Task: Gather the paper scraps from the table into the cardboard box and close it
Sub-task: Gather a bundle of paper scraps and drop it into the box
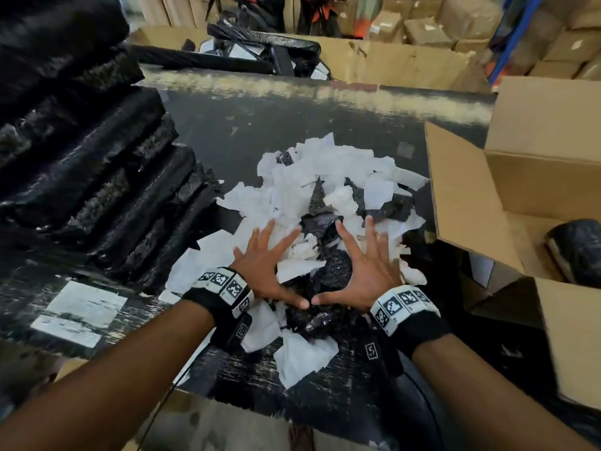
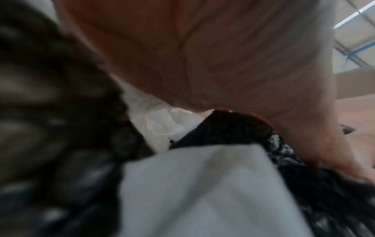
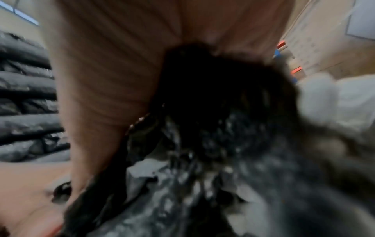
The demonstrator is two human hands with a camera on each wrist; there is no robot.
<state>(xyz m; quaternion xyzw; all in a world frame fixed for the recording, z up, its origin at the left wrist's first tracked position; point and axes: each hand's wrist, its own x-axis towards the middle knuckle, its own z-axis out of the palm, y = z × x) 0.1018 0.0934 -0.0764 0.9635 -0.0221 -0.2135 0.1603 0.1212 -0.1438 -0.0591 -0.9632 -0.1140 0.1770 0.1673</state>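
Head view: both forearms reach forward over the dark surface (image 1: 227, 131). The left hand (image 1: 265, 265) and right hand (image 1: 366, 265) lie palm-down with fingers straight and spread wide on the near part of the pile of paper scraps (image 1: 325, 177); the thumbs point inward, their tips almost meeting. Neither hand has closed around anything. The pile, white pieces mixed with dark glittery ones, lies in the middle of the surface, its right edge just beside the open cardboard box (image 1: 468, 203), whose flaps stand up. Black wrapped bundles (image 1: 91, 164) are stacked at the left.

Left wrist view (blurred): the palm (image 2: 223, 64) from below, over a white scrap (image 2: 202, 192) and dark material. Right wrist view (blurred): the palm (image 3: 113, 72) pressed on a dark glittery scrap (image 3: 202, 160), with white paper at the right.
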